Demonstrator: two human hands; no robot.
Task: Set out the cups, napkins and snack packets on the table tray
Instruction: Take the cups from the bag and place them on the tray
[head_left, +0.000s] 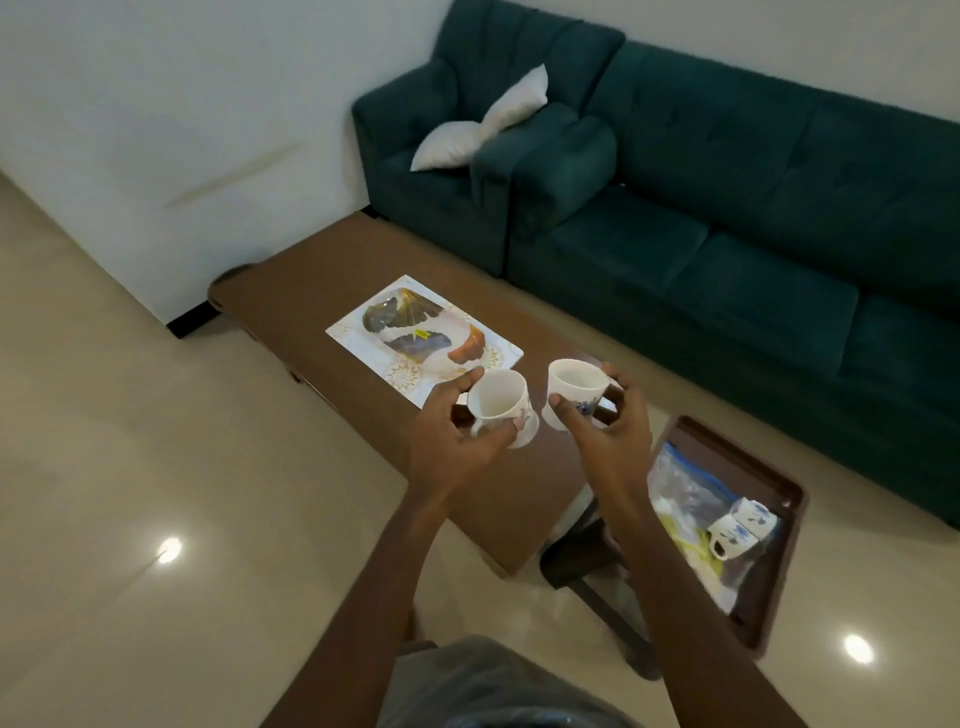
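My left hand (447, 436) grips a white cup with blue flowers (498, 402), tilted, above the brown coffee table (311, 306). My right hand (608, 426) holds a second white cup (574, 384) beside it, mouth up. Both cups hang just short of the near corner of the flat white tray with a leaf pattern (423, 338), which lies on the table. Low at the right, a dark brown tray (779, 488) holds two more white-and-blue cups (740, 527) lying on their sides, on top of clear plastic packets (685, 488).
A dark green sofa (727, 218) with a white cushion (483, 122) runs along the far side of the table. The brown tray rests on a dark stool (582, 551) at the table's near end. Glossy beige floor (130, 493) lies to the left.
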